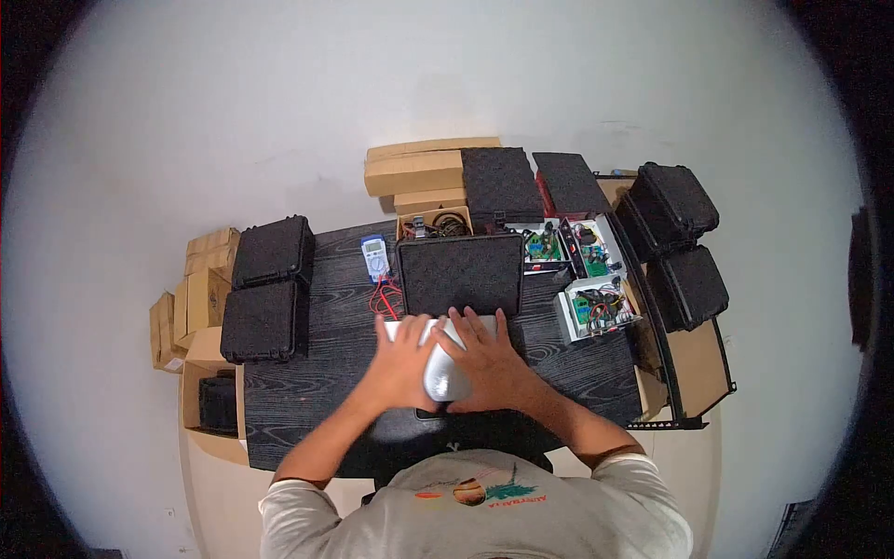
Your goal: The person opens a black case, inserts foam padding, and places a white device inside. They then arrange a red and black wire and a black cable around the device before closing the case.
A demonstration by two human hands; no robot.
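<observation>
A silver-grey metal panel or box point(447, 374) lies under both my hands at the front of the table; its exact kind is not clear. My left hand point(402, 361) rests on its left part, fingers stretched forward and apart. On its right part lies my right hand point(484, 359), also with fingers spread. The two hands nearly meet at the fingers and cover most of the surface. Just beyond them the lid of an open black hard case point(461, 275) stands raised, and the metal piece seems to be in its lower half.
Left of the lid is a multimeter point(374, 258) with red leads point(384, 300). Circuit-board units point(598, 307) stand to the right. Closed black cases point(265, 321) sit at the left, more black cases point(691, 287) at the right. Cardboard boxes point(414, 172) are behind the dark wood-grain table point(307, 391).
</observation>
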